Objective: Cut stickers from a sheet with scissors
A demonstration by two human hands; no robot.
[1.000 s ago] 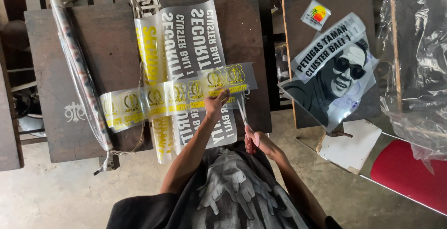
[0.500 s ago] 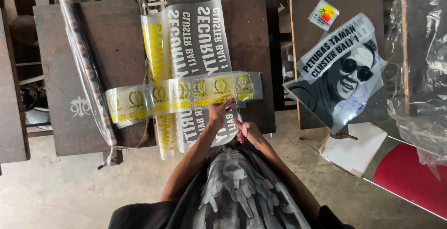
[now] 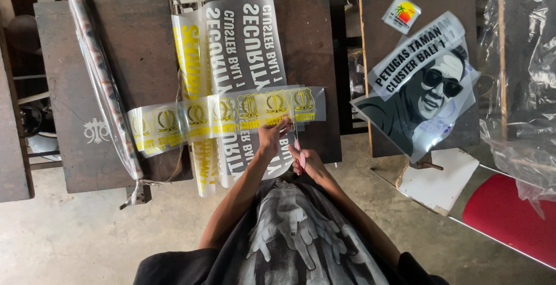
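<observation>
Here, left hand (image 3: pixel 271 136) pinches lower edge of transparent strip of yellow badge emblems (image 3: pixel 226 114), fingers clenched on film. Right hand (image 3: pixel 308 163) grips pink-handled scissors (image 3: pixel 297 146), blades reaching up into strip just right of left fingertips, between last two emblems. Judging by this: cut begun, remaining emblems left of fingers uncut. Beneath strip: white-and-yellow lettered transfer sheets (image 3: pixel 243 41) on dark press table (image 3: pixel 139 36). Well right of fingers: portrait print (image 3: pixel 425 97), small sunset sticker (image 3: pixel 401 14).
</observation>
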